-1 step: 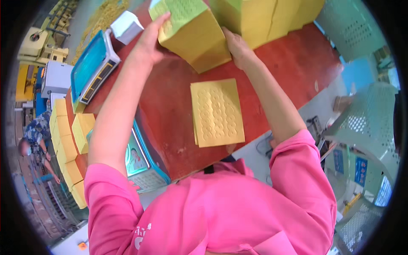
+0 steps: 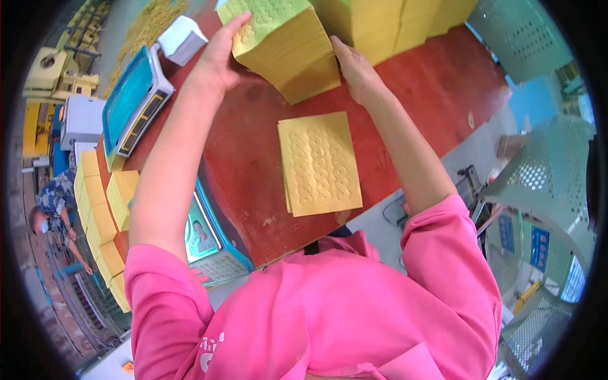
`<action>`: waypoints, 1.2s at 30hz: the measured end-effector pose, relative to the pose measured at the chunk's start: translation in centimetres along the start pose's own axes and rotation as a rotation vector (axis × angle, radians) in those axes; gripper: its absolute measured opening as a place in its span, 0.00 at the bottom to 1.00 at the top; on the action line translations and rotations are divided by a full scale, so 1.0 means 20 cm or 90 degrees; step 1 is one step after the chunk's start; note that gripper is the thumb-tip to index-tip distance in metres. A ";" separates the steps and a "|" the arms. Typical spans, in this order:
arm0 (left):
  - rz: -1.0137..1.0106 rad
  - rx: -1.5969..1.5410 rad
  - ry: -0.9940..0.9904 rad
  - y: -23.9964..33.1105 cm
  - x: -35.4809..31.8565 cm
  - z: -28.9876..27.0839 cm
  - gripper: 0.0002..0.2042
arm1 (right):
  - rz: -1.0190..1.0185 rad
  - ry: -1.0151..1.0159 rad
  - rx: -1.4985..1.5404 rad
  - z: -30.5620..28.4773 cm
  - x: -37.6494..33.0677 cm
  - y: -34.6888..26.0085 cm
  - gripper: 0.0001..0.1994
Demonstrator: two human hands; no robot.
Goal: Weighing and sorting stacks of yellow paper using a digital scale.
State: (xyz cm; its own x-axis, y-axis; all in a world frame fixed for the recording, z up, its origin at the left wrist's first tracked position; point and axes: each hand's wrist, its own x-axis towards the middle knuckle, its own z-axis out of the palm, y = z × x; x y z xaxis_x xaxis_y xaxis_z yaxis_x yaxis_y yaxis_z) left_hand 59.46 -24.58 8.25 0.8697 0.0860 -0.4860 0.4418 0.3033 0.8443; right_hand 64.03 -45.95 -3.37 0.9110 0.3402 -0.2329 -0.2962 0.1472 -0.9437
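As before, yellow stack (image 2: pixel 294 54) between hands (image 2: pixel 218 62).

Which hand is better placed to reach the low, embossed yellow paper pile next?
Probably the right hand: it appears nearer the low, embossed yellow paper pile than the left hand; both hold the tall yellow paper stack.

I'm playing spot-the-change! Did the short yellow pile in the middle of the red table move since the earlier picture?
No. Judged against the red table, the short yellow pile lies in the same spot; only the view shifted slightly.
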 end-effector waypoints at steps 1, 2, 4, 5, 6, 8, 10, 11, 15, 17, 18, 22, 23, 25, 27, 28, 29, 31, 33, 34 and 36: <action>0.016 0.038 -0.014 0.00 0.04 0.02 0.31 | 0.009 0.007 0.011 -0.04 -0.06 0.01 0.29; 0.006 0.047 -0.015 0.00 0.06 0.04 0.31 | -0.066 0.024 -0.075 -0.08 -0.18 0.04 0.28; 0.029 0.061 -0.015 -0.01 0.05 0.10 0.31 | -0.146 0.051 -0.163 -0.16 -0.43 0.07 0.26; 0.038 0.079 0.034 -0.03 0.03 0.11 0.34 | -0.149 0.055 -0.162 -0.20 -0.56 0.09 0.25; 0.038 0.089 0.028 -0.05 0.00 0.10 0.34 | -0.139 0.079 -0.186 -0.24 -0.68 0.13 0.22; 0.102 0.005 0.035 -0.20 -0.05 0.01 0.38 | -0.124 0.135 -0.218 -0.28 -0.90 0.24 0.17; 0.136 0.029 0.143 -0.44 -0.22 -0.03 0.41 | -0.119 0.173 -0.241 -0.23 -1.10 0.28 0.13; 0.092 0.055 0.135 -0.58 -0.30 -0.05 0.41 | -0.188 0.182 -0.288 -0.21 -1.18 0.31 0.14; 0.034 0.078 0.131 -0.96 -0.62 -0.01 0.34 | -0.251 0.086 -0.336 -0.05 -1.30 0.35 0.27; 0.008 -0.026 0.017 -1.02 -0.70 0.07 0.26 | -0.241 0.060 -0.353 -0.01 -1.31 0.37 0.30; 0.014 -0.030 0.023 -1.04 -0.71 0.11 0.26 | -0.243 0.067 -0.360 0.01 -1.32 0.38 0.32; 0.032 -0.058 0.080 -1.07 -0.73 0.16 0.20 | -0.219 0.038 -0.384 0.00 -1.32 0.41 0.37; 0.036 -0.062 0.097 -1.09 -0.74 0.16 0.19 | -0.221 0.019 -0.362 0.00 -1.32 0.42 0.36; 0.067 -0.068 0.152 -1.11 -0.80 0.16 0.18 | -0.227 -0.048 -0.353 -0.01 -1.31 0.42 0.35; 0.106 -0.071 0.214 -1.15 -0.88 0.09 0.18 | -0.204 -0.124 -0.318 0.04 -1.29 0.40 0.33; 0.123 -0.055 0.240 -1.18 -0.92 0.06 0.18 | -0.215 -0.171 -0.325 0.06 -1.30 0.40 0.33; 0.128 0.005 0.281 -1.19 -0.97 0.02 0.16 | -0.183 -0.180 -0.318 0.09 -1.31 0.39 0.33; 0.113 0.247 0.409 -1.19 -0.99 -0.02 0.16 | -0.136 -0.192 -0.271 0.17 -1.27 0.40 0.31; 0.187 0.356 0.428 -1.27 -0.92 -0.07 0.19 | -0.116 -0.167 -0.220 0.21 -1.25 0.44 0.29; 0.269 0.315 0.424 -1.24 -0.90 -0.07 0.22 | -0.113 -0.144 -0.204 0.22 -1.24 0.49 0.28; 0.311 0.210 0.399 -1.23 -0.92 -0.10 0.25 | -0.134 -0.142 -0.244 0.25 -1.23 0.52 0.27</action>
State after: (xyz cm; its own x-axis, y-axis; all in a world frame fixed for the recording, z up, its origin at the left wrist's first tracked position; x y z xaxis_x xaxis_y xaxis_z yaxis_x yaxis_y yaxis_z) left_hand 32.26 -31.66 -4.01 0.7403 0.6722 -0.0045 0.1757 -0.1870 0.9665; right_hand 37.05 -48.09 -6.23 0.8434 0.5372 -0.0115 0.0523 -0.1034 -0.9933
